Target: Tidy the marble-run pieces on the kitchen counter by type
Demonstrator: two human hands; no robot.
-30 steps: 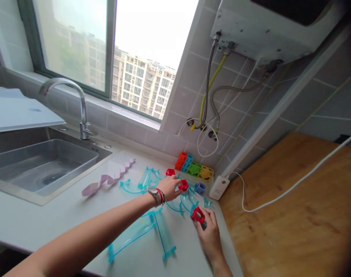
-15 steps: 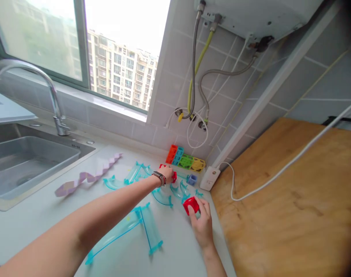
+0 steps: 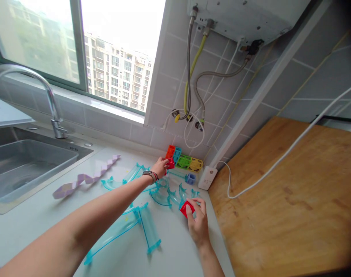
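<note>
My left hand (image 3: 160, 167), with a band on its wrist, is closed on a red block (image 3: 170, 163) in front of the orange block (image 3: 170, 151) and the blue block (image 3: 177, 154). Another bit of red shows just under its fingers. Nearer to me, my right hand (image 3: 198, 221) grips a second red block (image 3: 187, 209) between thumb and fingers, above the counter. Green blocks (image 3: 183, 162) and yellow blocks (image 3: 196, 165) stand in the row by the wall. Curved clear-blue track pieces (image 3: 160, 198) lie between my hands.
Straight clear-blue tracks (image 3: 150, 231) lie near the front of the white counter (image 3: 117, 263). A purple zigzag strip (image 3: 87, 179) is at left, beside the sink (image 3: 34, 165). A small blue-purple block (image 3: 190, 178) sits near the white socket box (image 3: 208, 177). A wooden board (image 3: 279, 192) is at right.
My left hand has shifted slightly left and up, and its red block now shows beside the orange and blue blocks. My right hand still holds its red block, tilted a little differently. The view has shifted slightly.
</note>
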